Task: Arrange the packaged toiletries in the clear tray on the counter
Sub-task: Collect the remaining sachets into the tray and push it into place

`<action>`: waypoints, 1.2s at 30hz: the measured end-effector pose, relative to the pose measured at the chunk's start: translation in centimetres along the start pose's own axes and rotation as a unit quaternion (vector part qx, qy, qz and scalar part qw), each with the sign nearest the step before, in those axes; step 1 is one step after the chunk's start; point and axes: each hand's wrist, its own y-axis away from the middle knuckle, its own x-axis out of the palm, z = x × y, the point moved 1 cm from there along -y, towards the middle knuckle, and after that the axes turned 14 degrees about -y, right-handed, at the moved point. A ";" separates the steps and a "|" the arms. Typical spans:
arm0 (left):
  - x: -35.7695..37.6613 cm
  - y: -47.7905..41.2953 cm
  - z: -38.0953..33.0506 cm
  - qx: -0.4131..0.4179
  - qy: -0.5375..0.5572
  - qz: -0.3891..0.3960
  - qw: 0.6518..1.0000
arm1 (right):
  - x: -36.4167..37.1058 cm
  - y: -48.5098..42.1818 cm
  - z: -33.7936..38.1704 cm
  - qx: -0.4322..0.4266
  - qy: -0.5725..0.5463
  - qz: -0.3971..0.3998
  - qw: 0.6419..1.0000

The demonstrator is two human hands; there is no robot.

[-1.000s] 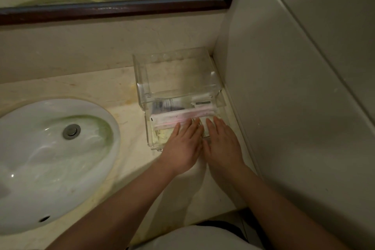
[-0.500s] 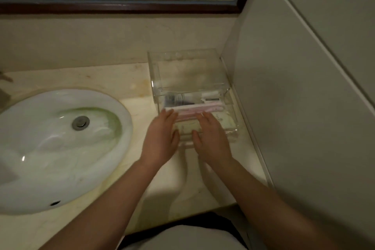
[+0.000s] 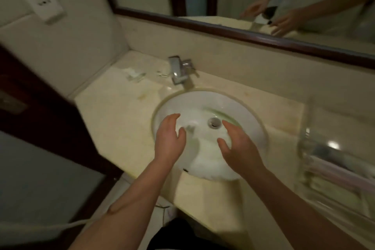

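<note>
The clear tray [image 3: 316,128] stands blurred at the right edge of the counter, with a pink packaged toiletry [image 3: 341,172] and other flat packets lying in its front part. My left hand [image 3: 169,140] and my right hand [image 3: 237,148] hover over the white sink basin [image 3: 249,119], both empty with fingers apart, well to the left of the tray. A few small white packets [image 3: 135,75] lie on the counter at the far left, beside the faucet.
A chrome faucet [image 3: 179,71] stands behind the basin. A dark-framed mirror [image 3: 243,34] runs along the back wall. A white wall unit [image 3: 43,0] hangs at the upper left. A dark wooden door frame [image 3: 40,103] borders the counter's left end.
Both hands have left the tray and moved left over the sink. The view has swung left, so the tray now sits at the right edge and the faucet and far-left counter show.
</note>
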 end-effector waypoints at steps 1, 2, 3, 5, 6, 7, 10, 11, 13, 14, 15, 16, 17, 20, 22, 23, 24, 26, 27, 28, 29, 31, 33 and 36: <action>-0.8 -0.8 1.6 -0.025 0.001 -0.007 1.000 | 1.3 -1.1 0.9 -0.007 0.005 0.016 1.000; -1.4 -1.8 3.4 -0.043 -0.001 -0.013 0.999 | 2.8 -2.3 1.6 -0.008 0.018 0.033 0.999; -2.0 -3.0 5.2 -0.051 -0.004 -0.017 0.999 | 4.3 -3.5 2.4 -0.005 0.027 0.046 0.999; -2.6 -5.4 8.7 -0.050 -0.009 -0.011 0.999 | 7.1 -6.1 4.1 -0.004 0.028 0.058 0.998; -3.0 -6.9 10.5 -0.050 -0.010 -0.005 0.999 | 8.8 -7.5 5.1 -0.008 0.031 0.060 0.998; -3.3 -8.5 12.4 -0.052 -0.007 0.004 0.999 | 10.6 -9.0 6.1 -0.007 0.037 0.059 0.998; -4.5 -13.2 17.1 -0.035 -0.008 0.025 0.999 | 15.4 -12.7 9.2 0.015 0.042 0.064 0.997; -4.9 -14.8 18.6 -0.026 -0.008 0.030 0.999 | 17.0 -14.1 10.2 0.025 0.042 0.067 0.997; -5.7 -17.6 20.6 -0.025 0.000 0.043 0.999 | 19.4 -16.3 11.8 0.032 0.043 0.072 0.996; -5.9 -18.8 21.4 -0.025 0.004 0.046 0.999 | 20.2 -17.2 12.5 0.029 0.044 0.075 0.996; -6.0 -20.2 22.2 -0.022 0.005 0.051 0.998 | 21.1 -18.3 13.1 0.031 0.046 0.074 0.996; -6.2 -21.6 22.8 -0.015 0.001 0.055 0.998 | 21.7 -19.4 13.5 0.036 0.050 0.070 0.996; -6.2 -23.0 23.3 -0.005 -0.006 0.061 0.998 | 22.2 -20.4 13.8 0.045 0.055 0.068 0.995; -5.8 -26.9 24.2 0.017 -0.019 0.080 0.996 | 23.0 -23.2 14.1 0.075 0.075 0.069 0.992; -5.5 -29.7 24.3 0.022 -0.032 0.093 0.995 | 23.3 -25.3 14.1 0.092 0.082 0.064 0.990; -5.1 -31.0 24.3 0.035 -0.052 0.108 0.992 | 23.4 -26.3 13.9 0.099 0.085 0.061 0.990; -4.8 -32.3 24.2 0.058 -0.083 0.132 0.986 | 23.6 -27.2 13.8 0.102 0.089 0.057 0.989; -3.8 -35.0 24.1 0.106 -0.179 0.200 0.957 | 23.8 -29.2 13.4 0.110 0.090 0.040 0.989; -3.5 -35.7 24.1 0.124 -0.231 0.231 0.937 | 23.9 -29.9 13.4 0.112 0.089 0.034 0.989; -3.1 -36.3 24.2 0.141 -0.271 0.251 0.918 | 24.0 -30.5 13.4 0.114 0.090 0.034 0.989; -2.8 -36.6 24.5 0.157 -0.298 0.261 0.905 | 24.2 -30.9 13.4 0.113 0.093 0.038 0.989; -1.6 -38.0 24.3 0.194 -0.317 0.262 0.891 | 24.2 -32.3 13.0 0.120 0.099 0.032 0.987; -1.2 -38.6 24.1 0.216 -0.326 0.249 0.886 | 24.3 -33.4 12.6 0.120 0.106 0.032 0.987; -0.9 -39.0 24.0 0.237 -0.309 0.178 0.904 | 24.3 -34.7 11.9 0.125 0.108 0.037 0.986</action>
